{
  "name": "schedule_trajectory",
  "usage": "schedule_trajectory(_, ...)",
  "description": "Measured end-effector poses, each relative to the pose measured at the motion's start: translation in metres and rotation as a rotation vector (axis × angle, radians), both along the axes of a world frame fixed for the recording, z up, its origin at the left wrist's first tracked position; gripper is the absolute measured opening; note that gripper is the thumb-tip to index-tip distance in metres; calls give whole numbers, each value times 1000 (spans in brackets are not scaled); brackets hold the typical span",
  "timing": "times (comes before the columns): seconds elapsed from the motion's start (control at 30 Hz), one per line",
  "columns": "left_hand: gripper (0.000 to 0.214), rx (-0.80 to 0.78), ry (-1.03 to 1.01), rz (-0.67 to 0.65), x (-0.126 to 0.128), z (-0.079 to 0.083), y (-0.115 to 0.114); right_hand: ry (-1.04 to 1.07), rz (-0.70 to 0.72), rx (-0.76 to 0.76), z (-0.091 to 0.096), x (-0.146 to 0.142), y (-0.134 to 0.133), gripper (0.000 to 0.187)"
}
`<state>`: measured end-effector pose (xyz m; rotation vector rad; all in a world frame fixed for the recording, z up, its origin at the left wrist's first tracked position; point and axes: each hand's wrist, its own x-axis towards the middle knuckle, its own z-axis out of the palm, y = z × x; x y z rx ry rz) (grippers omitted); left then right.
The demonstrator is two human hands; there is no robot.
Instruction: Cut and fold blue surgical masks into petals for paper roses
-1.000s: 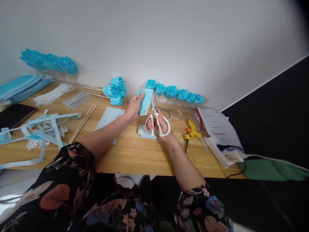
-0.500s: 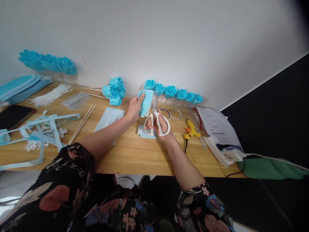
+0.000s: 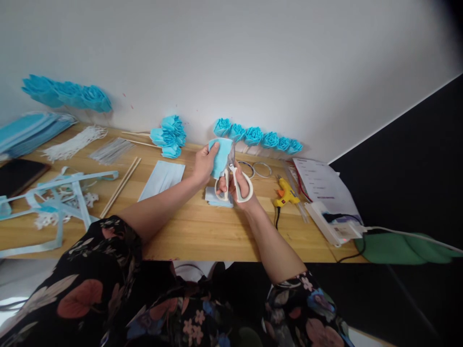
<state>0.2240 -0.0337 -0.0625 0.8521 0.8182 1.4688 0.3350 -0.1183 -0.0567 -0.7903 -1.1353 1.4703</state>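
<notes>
Between the thumb and fingers of my left hand (image 3: 204,165) is a light blue piece of mask fabric (image 3: 221,154), held upright above the table. My right hand (image 3: 241,185) grips white-handled scissors (image 3: 244,192), fingers through the loops. The blades point up and meet the fabric's right edge. Below the scissors lies a small stack of pale blue cut pieces (image 3: 219,197). Left of it, partly behind my left forearm, a flat pale blue mask sheet (image 3: 162,179) rests on the wood.
Blue fabric flowers (image 3: 254,136) line the wall. Leftward are blue masks (image 3: 32,132), white ear loops (image 3: 75,143), wires (image 3: 111,149), sticks (image 3: 121,187), cut strips (image 3: 74,193) and a dark phone (image 3: 21,177). Rightward are a yellow glue gun (image 3: 286,193), tape rings (image 3: 262,169) and a power strip (image 3: 325,226).
The fabric has come slightly right and tilted against the scissors, so the blades now overlap its right edge. My right hand stays almost in place. The whole view has shifted slightly.
</notes>
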Motion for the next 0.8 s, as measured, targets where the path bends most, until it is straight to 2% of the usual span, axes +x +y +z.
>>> schedule_trajectory(0.2, 31, -28, 3, -28, 4, -1, -8, 13, -51, 23, -2, 0, -1, 59)
schedule_trajectory(0.5, 30, -53, -46, -212, 11, 10, -34, 44, -120, 73, -7, -2, 1, 49)
schedule_trajectory(0.8, 29, -74, 4, -241, 12, 18, -41, 67, -188, 60, -5, -2, 0, 49)
